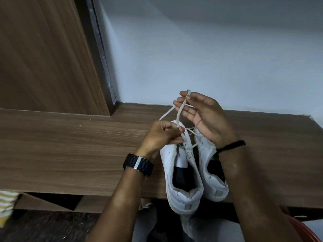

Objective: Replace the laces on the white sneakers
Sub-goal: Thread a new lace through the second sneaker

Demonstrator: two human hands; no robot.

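Note:
Two white sneakers stand side by side on the wooden table [70,145], heels toward me and hanging slightly over its front edge. My left hand [161,135] rests over the toe end of the left sneaker [181,175] and pinches its white lace [180,112] near the eyelets. The lace runs up to my right hand [201,116], raised above the shoes, which pinches the lace's end between thumb and forefinger. My right wrist covers part of the right sneaker [209,172]. A second loose lace strand arcs to the left of my hands.
A wooden cabinet panel [45,53] rises at the back left, and a pale wall [209,49] stands behind the table. A red chair edge [304,229] shows at the bottom right. Striped cloth [7,203] lies at the lower left.

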